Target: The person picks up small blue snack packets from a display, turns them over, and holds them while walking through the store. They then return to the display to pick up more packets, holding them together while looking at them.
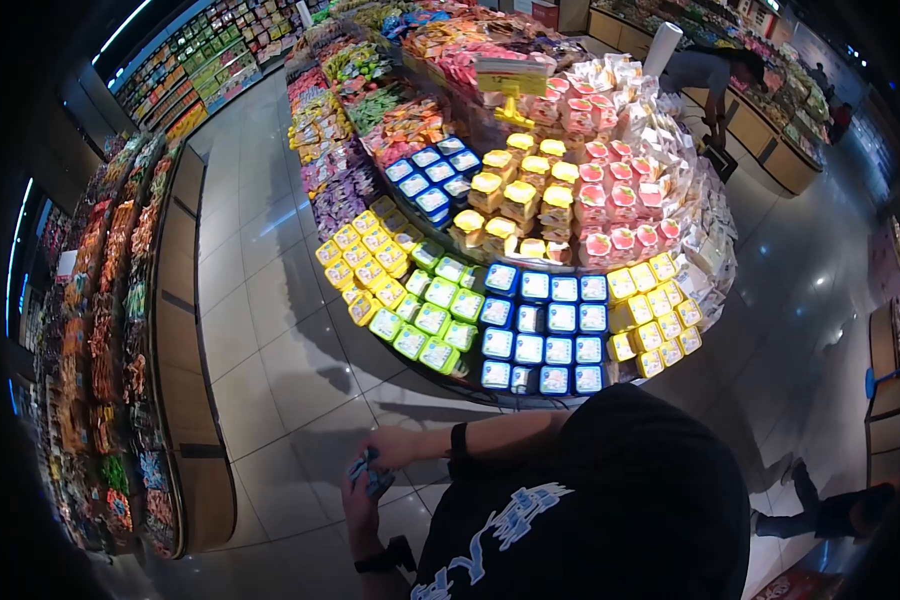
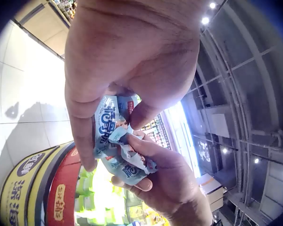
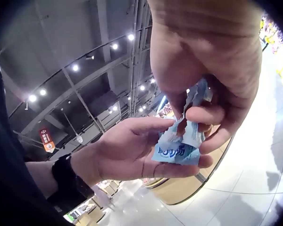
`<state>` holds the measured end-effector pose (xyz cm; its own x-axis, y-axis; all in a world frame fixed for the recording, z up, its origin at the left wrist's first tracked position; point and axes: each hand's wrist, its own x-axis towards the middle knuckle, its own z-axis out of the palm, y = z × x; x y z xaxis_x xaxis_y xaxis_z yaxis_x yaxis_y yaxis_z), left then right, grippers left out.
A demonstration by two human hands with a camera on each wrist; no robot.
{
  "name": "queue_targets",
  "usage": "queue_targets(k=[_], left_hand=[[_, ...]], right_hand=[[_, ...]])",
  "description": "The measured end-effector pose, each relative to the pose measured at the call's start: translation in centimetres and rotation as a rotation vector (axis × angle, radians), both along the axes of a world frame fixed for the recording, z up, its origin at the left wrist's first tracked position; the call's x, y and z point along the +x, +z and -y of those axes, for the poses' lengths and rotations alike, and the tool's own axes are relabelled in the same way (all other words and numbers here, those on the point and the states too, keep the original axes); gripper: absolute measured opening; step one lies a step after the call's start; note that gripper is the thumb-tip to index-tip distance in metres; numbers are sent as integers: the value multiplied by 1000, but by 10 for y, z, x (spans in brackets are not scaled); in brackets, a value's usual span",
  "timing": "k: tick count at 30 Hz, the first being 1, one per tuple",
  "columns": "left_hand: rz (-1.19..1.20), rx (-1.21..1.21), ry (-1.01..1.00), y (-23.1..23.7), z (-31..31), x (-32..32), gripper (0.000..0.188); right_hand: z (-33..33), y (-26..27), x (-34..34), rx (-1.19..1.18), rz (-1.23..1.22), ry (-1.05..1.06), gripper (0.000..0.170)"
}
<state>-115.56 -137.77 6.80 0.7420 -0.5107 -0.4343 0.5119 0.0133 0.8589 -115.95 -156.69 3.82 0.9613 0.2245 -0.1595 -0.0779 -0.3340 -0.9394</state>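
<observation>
Both hands meet at a small light-blue snack wrapper (image 1: 375,482), held in front of the person's body. My left hand (image 3: 125,146) grips the wrapper between thumb and fingers, palm turned up in the right wrist view. From above it, my right hand (image 3: 210,80) pinches the wrapper's upper part with curled fingers. Dark-blue lettering shows on the wrapper (image 2: 106,125) in the left wrist view, and its jagged edges are crumpled and parted near the right fingertips. What is inside is hidden by fingers and foil. A black watch (image 3: 68,181) sits on the left wrist.
A rounded display (image 1: 530,385) beside the person carries blue, green and yellow packaged tubs (image 1: 560,318), with pink-lidded tubs (image 1: 610,200) behind. A long shelf (image 1: 185,400) of wrapped goods stands across the tiled aisle (image 1: 280,380). Another person (image 1: 705,75) bends at a far counter.
</observation>
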Motion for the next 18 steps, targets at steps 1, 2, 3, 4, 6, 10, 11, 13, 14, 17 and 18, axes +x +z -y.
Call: queue_targets(k=[1,2,3,4,6,10,11,13,14,17,18], left_hand=[[-10,1,0,3,15,-16,36],[-22,1,1,4,30,-33,35],[-27,12,9,4,45,-51,35],[-31,25,20,3,60,-70,35],[-12,35,23,3,84,-110,35],[34,98,86,12,118,-186,37],[28,131,125,14,124,-206,37],[-8,124,225,17,129,-245,37],[-23,117,276,19,132,-263,37],[219,313,165,22,136,-322,38],[215,319,183,21,136,-342,38]], right_hand=[[11,-8,-14,15,4,-2,37],[23,-15,-30,6,-19,-6,37],[38,-9,-50,-4,-43,-6,37],[53,-4,-68,-13,-67,-2,37],[76,-8,-104,-36,43,-36,34],[118,14,-170,66,-52,57,31],[121,8,-184,70,-42,78,32],[115,-6,-205,80,-18,132,33],[111,-8,-216,49,-13,188,34],[113,-3,-254,-1,-37,328,38],[114,1,-271,15,-73,368,37]])
